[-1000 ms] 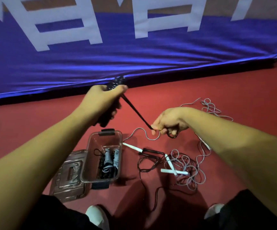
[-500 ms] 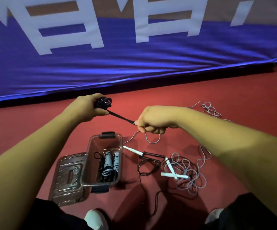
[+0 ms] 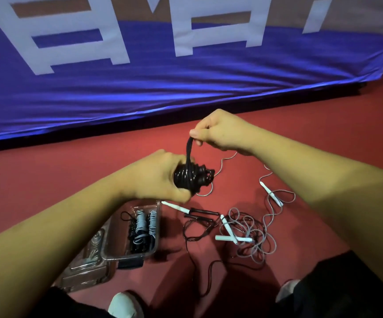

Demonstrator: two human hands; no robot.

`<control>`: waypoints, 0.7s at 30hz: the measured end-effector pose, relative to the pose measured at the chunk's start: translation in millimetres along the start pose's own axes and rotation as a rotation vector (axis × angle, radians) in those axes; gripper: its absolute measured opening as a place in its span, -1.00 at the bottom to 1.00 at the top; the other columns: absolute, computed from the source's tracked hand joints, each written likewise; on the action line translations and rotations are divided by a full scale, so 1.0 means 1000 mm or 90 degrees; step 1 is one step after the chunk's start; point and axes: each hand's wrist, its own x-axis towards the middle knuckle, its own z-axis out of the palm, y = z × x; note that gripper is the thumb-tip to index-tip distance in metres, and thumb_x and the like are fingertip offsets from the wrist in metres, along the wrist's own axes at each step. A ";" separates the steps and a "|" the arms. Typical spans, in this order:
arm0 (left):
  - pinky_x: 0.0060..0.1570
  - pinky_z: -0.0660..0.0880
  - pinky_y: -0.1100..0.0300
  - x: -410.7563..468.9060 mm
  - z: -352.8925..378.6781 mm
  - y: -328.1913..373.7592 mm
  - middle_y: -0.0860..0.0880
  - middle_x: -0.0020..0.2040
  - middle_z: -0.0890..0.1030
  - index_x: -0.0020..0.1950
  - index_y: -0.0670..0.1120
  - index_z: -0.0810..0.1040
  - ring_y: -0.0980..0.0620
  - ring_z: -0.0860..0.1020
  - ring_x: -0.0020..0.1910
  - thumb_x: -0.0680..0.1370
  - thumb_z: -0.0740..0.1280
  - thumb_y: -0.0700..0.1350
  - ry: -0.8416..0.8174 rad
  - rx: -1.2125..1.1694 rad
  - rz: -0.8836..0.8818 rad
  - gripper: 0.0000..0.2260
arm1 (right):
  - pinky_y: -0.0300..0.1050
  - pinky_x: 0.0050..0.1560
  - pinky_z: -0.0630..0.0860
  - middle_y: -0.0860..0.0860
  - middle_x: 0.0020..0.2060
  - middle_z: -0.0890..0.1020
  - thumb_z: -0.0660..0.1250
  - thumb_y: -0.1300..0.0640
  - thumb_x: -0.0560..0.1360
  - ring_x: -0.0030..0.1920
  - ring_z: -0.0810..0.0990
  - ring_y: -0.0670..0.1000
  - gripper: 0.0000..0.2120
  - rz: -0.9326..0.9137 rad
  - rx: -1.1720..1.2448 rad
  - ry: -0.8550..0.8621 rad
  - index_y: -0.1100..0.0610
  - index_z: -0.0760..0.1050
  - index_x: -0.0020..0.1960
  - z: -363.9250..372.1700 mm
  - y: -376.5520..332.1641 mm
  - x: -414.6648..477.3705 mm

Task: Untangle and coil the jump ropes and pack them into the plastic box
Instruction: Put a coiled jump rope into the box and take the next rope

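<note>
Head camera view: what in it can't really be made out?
All in the head view:
- Black rope bundle: its handles, covered by the left hand and the wraps.
- Loose end: its tip, pinched inside the right hand.
- Plastic box: far end behind the left forearm; rope count unclear.
- Floor tangle: cords too thin to count.
- Banner: lettering cut by the top edge.

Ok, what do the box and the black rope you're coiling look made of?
The box: clear, hard plastic by the look; coiled ropes show through its walls. The black rope: glossy, probably PVC or rubber-coated cord; highlights run along the turns wound in the left hand.
</note>
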 end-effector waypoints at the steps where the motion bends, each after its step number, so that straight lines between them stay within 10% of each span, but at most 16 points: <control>1: -0.41 0.37 0.29 -0.003 -0.003 0.005 0.14 -0.45 0.52 -0.25 0.01 0.49 0.19 0.42 -0.48 0.32 0.48 -0.09 0.033 -0.071 -0.022 -0.83 | -0.22 -0.49 0.11 -0.01 -0.62 0.26 0.33 0.06 0.55 -0.57 0.16 -0.02 -0.66 0.015 0.029 -0.003 0.10 0.52 -0.38 0.000 0.003 0.001; 13: -0.43 0.35 0.16 -0.001 -0.018 -0.009 -0.12 -0.49 0.42 -0.29 -0.05 0.43 -0.03 0.35 -0.53 0.54 0.36 -0.24 0.309 -0.593 -0.169 -0.77 | -0.25 -0.48 0.10 -0.04 -0.58 0.25 0.23 0.03 0.59 -0.56 0.17 -0.05 -0.63 0.097 0.078 -0.085 0.12 0.42 -0.35 0.010 -0.009 0.000; 21: -0.46 0.40 0.20 0.011 -0.012 -0.024 -0.13 -0.38 0.53 -0.14 -0.18 0.55 -0.03 0.42 -0.54 0.49 0.41 -0.23 0.323 -0.546 -0.357 -0.94 | -0.15 -0.43 0.24 0.14 -0.36 0.41 0.20 0.11 0.59 -0.38 0.35 0.05 -0.74 0.034 -0.183 -0.098 0.27 0.47 -0.17 0.034 -0.031 -0.005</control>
